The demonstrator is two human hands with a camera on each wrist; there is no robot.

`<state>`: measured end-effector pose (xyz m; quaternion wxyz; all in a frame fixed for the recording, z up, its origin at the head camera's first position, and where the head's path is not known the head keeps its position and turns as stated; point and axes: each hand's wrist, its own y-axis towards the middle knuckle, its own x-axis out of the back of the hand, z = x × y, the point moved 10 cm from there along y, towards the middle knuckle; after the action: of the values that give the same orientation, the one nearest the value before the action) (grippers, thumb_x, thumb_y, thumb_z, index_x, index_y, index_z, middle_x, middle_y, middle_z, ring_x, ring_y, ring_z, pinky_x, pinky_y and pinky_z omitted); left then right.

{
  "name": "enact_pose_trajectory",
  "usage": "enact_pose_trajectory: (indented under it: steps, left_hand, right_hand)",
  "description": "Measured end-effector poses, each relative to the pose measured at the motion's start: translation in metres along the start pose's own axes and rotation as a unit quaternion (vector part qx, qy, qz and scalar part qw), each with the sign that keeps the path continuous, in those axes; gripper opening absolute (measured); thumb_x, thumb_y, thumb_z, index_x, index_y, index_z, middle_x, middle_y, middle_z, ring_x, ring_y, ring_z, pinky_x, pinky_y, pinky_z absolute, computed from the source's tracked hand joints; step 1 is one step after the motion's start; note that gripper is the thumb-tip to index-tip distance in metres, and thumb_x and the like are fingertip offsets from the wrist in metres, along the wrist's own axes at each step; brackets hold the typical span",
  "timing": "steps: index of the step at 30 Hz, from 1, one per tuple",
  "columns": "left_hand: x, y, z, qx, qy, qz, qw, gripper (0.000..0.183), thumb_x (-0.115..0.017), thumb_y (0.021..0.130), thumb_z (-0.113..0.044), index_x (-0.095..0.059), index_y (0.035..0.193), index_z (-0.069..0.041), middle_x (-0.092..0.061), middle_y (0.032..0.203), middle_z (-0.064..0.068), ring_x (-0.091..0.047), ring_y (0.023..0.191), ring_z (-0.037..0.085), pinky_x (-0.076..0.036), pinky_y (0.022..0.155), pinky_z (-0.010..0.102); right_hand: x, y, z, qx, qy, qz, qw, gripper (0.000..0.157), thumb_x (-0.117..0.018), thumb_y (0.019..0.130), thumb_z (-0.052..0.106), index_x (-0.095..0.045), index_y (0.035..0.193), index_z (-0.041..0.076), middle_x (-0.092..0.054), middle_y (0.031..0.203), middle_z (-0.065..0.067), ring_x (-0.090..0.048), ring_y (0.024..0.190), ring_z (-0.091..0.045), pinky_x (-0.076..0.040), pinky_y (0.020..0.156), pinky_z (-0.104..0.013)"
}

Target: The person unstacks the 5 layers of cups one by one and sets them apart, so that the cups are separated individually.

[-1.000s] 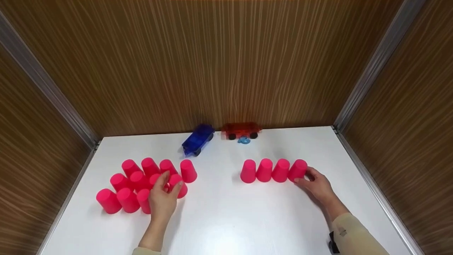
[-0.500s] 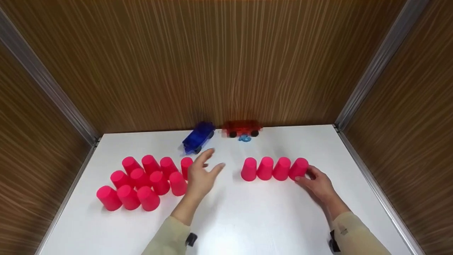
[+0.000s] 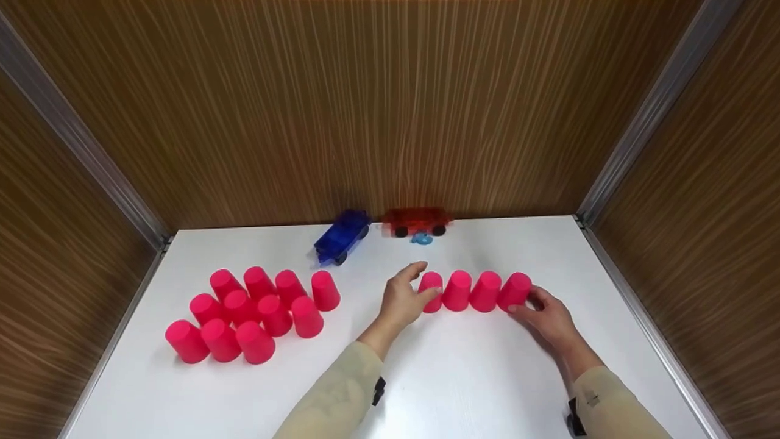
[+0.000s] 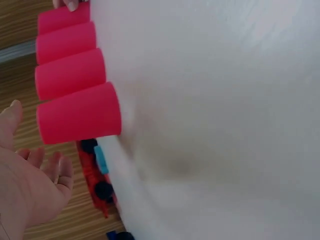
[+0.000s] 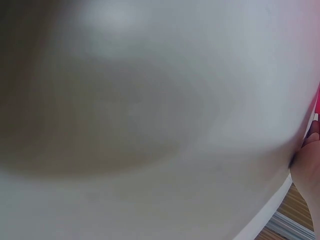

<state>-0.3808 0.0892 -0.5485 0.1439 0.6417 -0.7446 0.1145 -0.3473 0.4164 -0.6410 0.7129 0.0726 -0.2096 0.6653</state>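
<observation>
Pink plastic cups stand upside down in a short side-by-side row on the right half of the white table (image 3: 463, 366). My left hand (image 3: 401, 300) is beside the row's leftmost cup (image 3: 431, 280), thumb and fingers spread apart; its thumb overlaps that cup in the head view. From the left wrist, a gap shows between the hand (image 4: 32, 187) and the cup (image 4: 80, 114). At the other end, my right hand (image 3: 551, 320) holds the rightmost cup (image 3: 515, 289), thumb at its front near the base and fingers behind. The right wrist view catches only part of this hand (image 5: 309, 165).
More upside-down pink cups (image 3: 242, 306) stand in staggered rows on the left. A blue toy car (image 3: 342, 236) and a red toy car (image 3: 417, 221) are near the back wall, with a small light-blue piece (image 3: 422, 239) before the red one. Wood-patterned walls (image 3: 390, 110) enclose the table.
My left hand has travelled from over the left group of cups, rightward across the table, to the row's left end. My right hand has stayed at the rightmost cup, and the cups stand unmoved.
</observation>
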Motion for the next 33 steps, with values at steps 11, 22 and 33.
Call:
enact_pose_trajectory:
  steps: [11,22,33]
  left_hand:
    - [-0.015,0.006,0.013,0.012,0.012,-0.013,0.9998,0.062,-0.082,0.095,-0.016,-0.057,0.152,-0.014,-0.062,0.147,0.006,-0.056,0.139,0.027,-0.052,0.109,0.037]
    - [0.001,-0.006,0.005,-0.017,0.012,-0.034,0.9992,0.055,-0.081,0.096,-0.014,-0.062,0.147,-0.008,-0.067,0.139,0.007,-0.061,0.133,0.026,-0.049,0.112,0.041]
    - [0.052,-0.045,0.006,-0.018,0.004,-0.069,0.9975,0.056,-0.082,0.096,-0.019,-0.062,0.148,-0.013,-0.066,0.143,0.005,-0.060,0.133,0.025,-0.052,0.109,0.045]
  right_hand:
    - [-0.001,0.000,0.002,0.000,-0.003,0.002,1.000,0.092,-0.082,0.093,0.046,-0.036,0.165,0.012,-0.038,0.164,-0.018,-0.033,0.152,-0.044,-0.048,0.113,-0.052]
    - [0.000,0.003,0.002,0.016,-0.004,0.002,1.000,0.089,-0.082,0.094,0.044,-0.038,0.164,0.011,-0.039,0.164,-0.018,-0.033,0.153,-0.043,-0.046,0.114,-0.053]
    - [0.001,0.002,0.000,0.014,-0.010,0.000,1.000,0.091,-0.082,0.093,0.046,-0.037,0.164,0.010,-0.039,0.164,-0.019,-0.033,0.153,-0.044,-0.046,0.115,-0.053]
